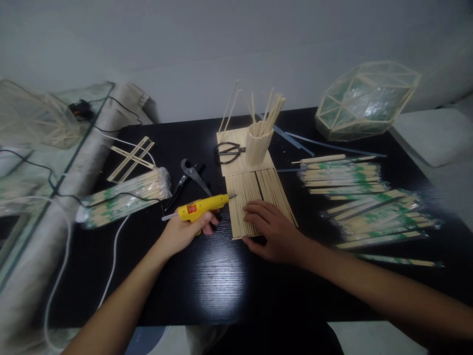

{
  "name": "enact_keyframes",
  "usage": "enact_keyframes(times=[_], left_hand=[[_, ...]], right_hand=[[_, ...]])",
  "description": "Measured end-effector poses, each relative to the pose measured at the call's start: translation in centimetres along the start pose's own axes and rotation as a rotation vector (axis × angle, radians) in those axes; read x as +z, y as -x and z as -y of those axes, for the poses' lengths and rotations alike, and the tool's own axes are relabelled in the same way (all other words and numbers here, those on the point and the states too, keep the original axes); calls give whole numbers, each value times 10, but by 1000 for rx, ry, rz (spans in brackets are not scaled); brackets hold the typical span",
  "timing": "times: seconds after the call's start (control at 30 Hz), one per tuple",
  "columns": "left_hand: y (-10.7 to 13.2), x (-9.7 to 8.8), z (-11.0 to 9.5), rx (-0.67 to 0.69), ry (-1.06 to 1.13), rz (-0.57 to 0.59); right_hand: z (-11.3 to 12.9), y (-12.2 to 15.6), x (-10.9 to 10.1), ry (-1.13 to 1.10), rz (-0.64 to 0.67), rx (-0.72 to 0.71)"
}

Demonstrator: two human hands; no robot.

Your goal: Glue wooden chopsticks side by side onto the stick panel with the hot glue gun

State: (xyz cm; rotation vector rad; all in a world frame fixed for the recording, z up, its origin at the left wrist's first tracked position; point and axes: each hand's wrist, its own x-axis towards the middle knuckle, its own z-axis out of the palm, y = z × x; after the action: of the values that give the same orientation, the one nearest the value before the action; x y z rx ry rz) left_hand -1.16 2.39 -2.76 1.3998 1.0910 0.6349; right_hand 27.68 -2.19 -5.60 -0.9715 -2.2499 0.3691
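My left hand (185, 230) is wrapped round the handle of a yellow hot glue gun (207, 204), a glue stick poking out of its back end. The nozzle points right, over the left edge of a row of wooden chopsticks (242, 197) laid side by side. My right hand (275, 231) rests on the near right part of that row, fingers apart and slightly bent, holding nothing I can see. Behind the row lies a flat wooden panel (232, 167). On it stand a chopstick cup (258, 148) holding loose sticks and black-handled scissors (227, 153).
Pliers (192, 172) lie behind the glue gun. Wrapped chopstick packs lie at left (125, 199) and right (343, 177). A crossed stick frame (131, 160) is at back left, clear glue sticks (291, 138) behind the cup, a faceted stick-framed shape (365, 103) at back right. A white cable (114, 251) crosses the left side.
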Motion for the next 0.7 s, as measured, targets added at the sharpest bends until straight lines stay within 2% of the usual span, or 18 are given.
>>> enact_keyframes(times=[0.13, 0.23, 0.5, 0.7], left_hand=[[0, -2, 0, -18, -77, -62], [0, -4, -2, 7, -146, -67], [2, -16, -8, 180, -314, 119], [3, -11, -15, 235, -426, 212]], right_hand=[[0, 0, 0, -8, -6, 0], [0, 0, 1, -23, -7, 6], [0, 0, 0, -74, 7, 49], [1, 0, 1, -65, 5, 48]])
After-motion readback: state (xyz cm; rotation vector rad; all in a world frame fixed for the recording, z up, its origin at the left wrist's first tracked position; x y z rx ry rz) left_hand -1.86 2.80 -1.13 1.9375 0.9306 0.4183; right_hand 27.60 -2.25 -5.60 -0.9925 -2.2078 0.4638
